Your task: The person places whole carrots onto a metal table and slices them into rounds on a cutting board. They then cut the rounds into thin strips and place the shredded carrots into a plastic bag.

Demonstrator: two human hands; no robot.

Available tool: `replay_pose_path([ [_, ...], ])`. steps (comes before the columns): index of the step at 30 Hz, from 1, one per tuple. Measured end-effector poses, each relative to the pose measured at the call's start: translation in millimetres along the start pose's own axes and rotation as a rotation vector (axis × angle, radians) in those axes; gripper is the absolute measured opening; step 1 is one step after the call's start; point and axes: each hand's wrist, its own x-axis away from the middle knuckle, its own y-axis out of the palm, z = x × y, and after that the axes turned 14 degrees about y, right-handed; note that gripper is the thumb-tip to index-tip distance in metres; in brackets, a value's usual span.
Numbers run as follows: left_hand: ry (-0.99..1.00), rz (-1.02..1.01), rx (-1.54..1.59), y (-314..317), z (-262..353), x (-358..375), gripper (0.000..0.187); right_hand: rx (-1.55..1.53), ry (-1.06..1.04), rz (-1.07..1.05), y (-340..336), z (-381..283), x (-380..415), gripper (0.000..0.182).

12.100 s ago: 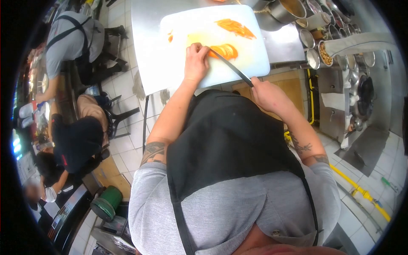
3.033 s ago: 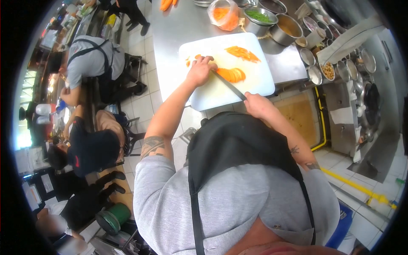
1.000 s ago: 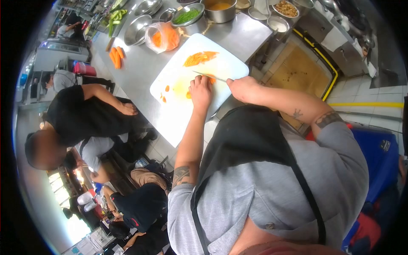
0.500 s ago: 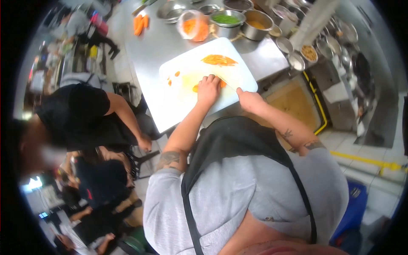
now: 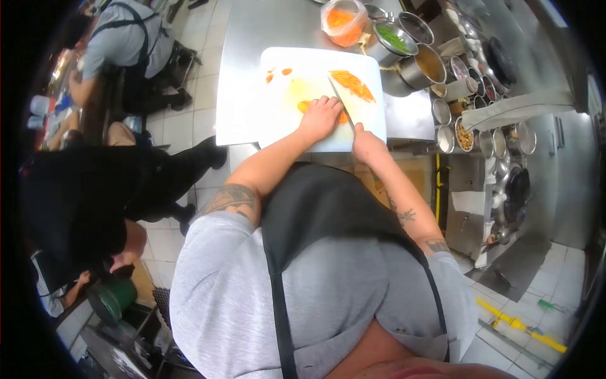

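My right hand (image 5: 368, 144) is closed round the handle of a kitchen knife (image 5: 344, 104), whose blade points away from me across a white cutting board (image 5: 284, 120). Right beside the blade, my left hand (image 5: 320, 119) presses down with bent fingers on a carrot (image 5: 303, 105). Orange shows on both sides of that hand, though most of the carrot is hidden under it. Beyond the knife lies a pile of thin carrot strips (image 5: 353, 86). A few small carrot pieces (image 5: 286, 71) rest near the board's far left corner.
Behind the board stand a clear bag of carrot pieces (image 5: 344, 24), a metal bowl of chopped greens (image 5: 394, 39) and a pot of brownish liquid (image 5: 424, 67). Several small metal containers (image 5: 464, 134) line the right side. At left, a person in black (image 5: 82, 196) stands close to the steel table (image 5: 237, 95).
My view has turned, so the table and board appear rotated. Both hands stay at the carrot with the knife beside it. People on the left appear in different places.
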Motion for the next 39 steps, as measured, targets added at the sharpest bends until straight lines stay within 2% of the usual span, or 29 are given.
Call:
replay_pose_path([
  [2, -0.024, -0.004, 0.004, 1.4, -1.8, -0.8, 0.026, 0.038, 0.013, -0.077, -32.7, -11.0, 18.5, 0.034],
  [5, -0.005, -0.009, 0.015, 1.7, -4.0, 0.2, 0.025, 0.041, 0.022, -0.045, -17.4, -2.2, 33.1, 0.033],
  [8, -0.016, 0.007, 0.006, 2.1, -2.3, 0.5, 0.025, 0.028, 0.010, 0.017, 21.5, 5.4, 0.2, 0.033],
  [11, -0.027, -0.057, 0.016, -1.3, -2.7, -1.1, 0.028, -0.002, 0.007, -0.011, -9.0, -6.5, -6.7, 0.033],
  [15, -0.022, -0.039, 0.020, 1.3, -3.2, 0.3, 0.028, 0.020, 0.006, -0.117, -33.6, -10.6, 30.7, 0.031],
  [17, -0.027, -0.028, 0.031, 5.5, -4.9, 0.8, 0.028, -0.013, -0.006, -0.033, 7.0, 0.3, 6.0, 0.030],
  [20, -0.014, -0.096, 0.040, -1.1, -9.6, -2.7, 0.027, -0.036, -0.016, 0.005, 16.5, -0.2, -4.3, 0.029],
  [23, 0.010, 0.072, 0.063, -23.0, -11.3, -2.8, 0.025, -0.054, -0.032, 0.026, 19.8, 0.9, -12.6, 0.027],
  [26, -0.099, -0.130, 0.107, -32.2, -7.4, -1.5, 0.022, -0.058, -0.036, 0.034, 19.9, -0.7, -14.8, 0.027],
  [30, -0.084, -0.128, 0.097, -26.7, -9.4, 2.2, 0.022, -0.024, -0.005, 0.002, 7.6, -10.5, -17.1, 0.029],
  [36, -0.094, -0.141, 0.088, -23.6, -8.6, 2.5, 0.029, -0.005, 0.038, -0.160, -48.8, -23.9, 21.8, 0.031],
  [39, -0.105, -0.146, 0.089, -22.5, -9.4, 2.3, 0.031, 0.016, 0.007, -0.056, -6.7, -12.8, 4.1, 0.031],
])
